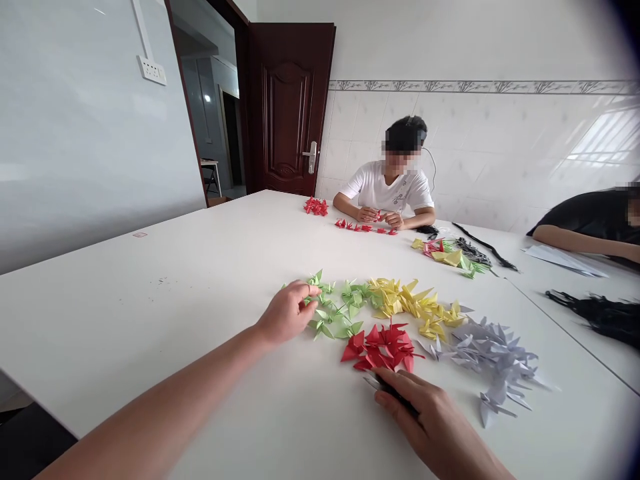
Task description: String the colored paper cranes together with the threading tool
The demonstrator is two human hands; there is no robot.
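Note:
My left hand (pixel 293 308) is at the left edge of a group of green paper cranes (pixel 327 320). Its fingers are bent, with a gap between thumb and forefinger. Whether the fingertips touch a crane I cannot tell. In front of me my right hand (pixel 425 413) grips a black-handled tool (pixel 397 392) with a silver pointed tip; the fingers cover most of it. That tip lies just short of a cluster of red paper cranes (pixel 383 347). Yellow paper cranes (pixel 407 300) lie behind the red ones, and a heap of pale grey-white paper cranes (pixel 493 350) spreads to the right.
Across the white table (pixel 200 293) a person in a white shirt (pixel 393 187) handles red folded pieces (pixel 363 228). Another person's arm (pixel 585 240) rests at the right, beside white paper sheets (pixel 565 260). Black cords (pixel 595 310) lie near the table seam.

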